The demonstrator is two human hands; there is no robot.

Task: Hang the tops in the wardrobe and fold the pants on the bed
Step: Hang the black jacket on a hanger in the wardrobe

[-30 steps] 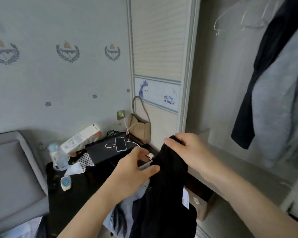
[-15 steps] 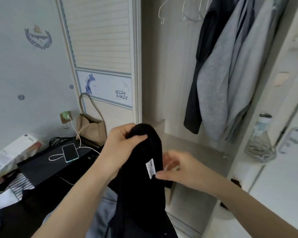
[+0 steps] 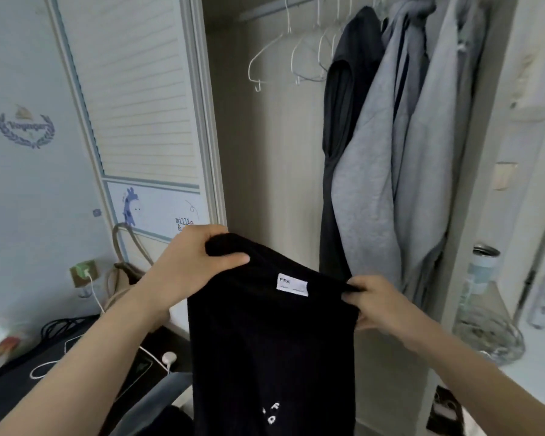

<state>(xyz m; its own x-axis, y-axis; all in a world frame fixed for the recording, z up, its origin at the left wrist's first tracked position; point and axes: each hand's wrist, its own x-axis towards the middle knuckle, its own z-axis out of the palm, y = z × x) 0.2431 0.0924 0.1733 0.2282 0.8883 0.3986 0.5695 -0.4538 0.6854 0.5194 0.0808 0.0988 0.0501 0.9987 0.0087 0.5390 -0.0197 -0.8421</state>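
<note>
A person holds a black knit top (image 3: 265,341) up in front of an open wardrobe (image 3: 265,152). The left hand (image 3: 189,272) grips one end of the garment's upper edge, fingers curled over the bunched fabric and thumb lying across its front. The right hand (image 3: 378,306) pinches the other end of the same edge, so the edge stretches between the two hands with a small white sewn-in label (image 3: 292,285) showing near its middle. The rest of the top hangs straight down, with small white lettering (image 3: 271,415) near the bottom of the view.

Inside the wardrobe, several empty white wire hangers (image 3: 283,58) hang from the rail (image 3: 265,12). Just beside them on the right hang a dark sleeveless garment (image 3: 343,121) and grey hooded tops (image 3: 406,152).

To the left, a louvred wardrobe door (image 3: 132,89) carries a panel with a blue giraffe drawing (image 3: 131,209). Below it a tan handbag (image 3: 123,278) stands near a wall socket with a white charging cable (image 3: 92,287). On the right a clear glass flask-shaped bottle (image 3: 485,309) sits on a white surface.
</note>
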